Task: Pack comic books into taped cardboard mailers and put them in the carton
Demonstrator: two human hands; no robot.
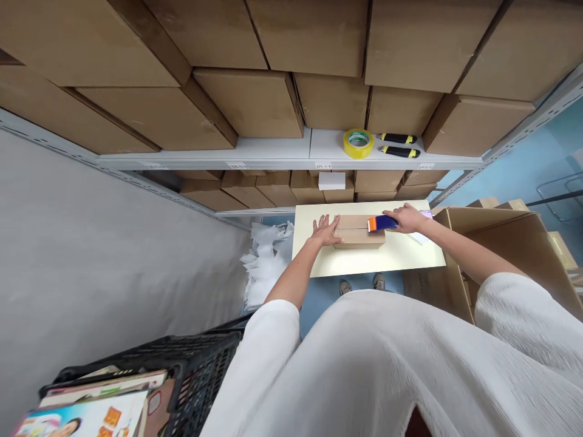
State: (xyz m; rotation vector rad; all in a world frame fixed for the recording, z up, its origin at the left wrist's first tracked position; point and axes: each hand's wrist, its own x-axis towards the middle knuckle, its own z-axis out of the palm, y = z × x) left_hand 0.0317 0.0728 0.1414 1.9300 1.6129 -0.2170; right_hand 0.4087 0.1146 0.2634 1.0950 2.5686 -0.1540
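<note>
A closed brown cardboard box lies on a pale yellow tabletop, with a seam running along its top. My left hand is at the box's left end, fingers spread and thumb and forefinger touching it. In my right hand is a dark blue tape dispenser, its orange end over the right part of the box's top. Fingers wrap round the dispenser's right end. Whether tape is on the seam is too small to tell. White paper lies partly hidden under my right wrist.
Shelves of cardboard boxes rise ahead. A yellow tape roll and two utility knives lie on the shelf edge. A large open carton stands right of the table. White scraps and a black crate are at left.
</note>
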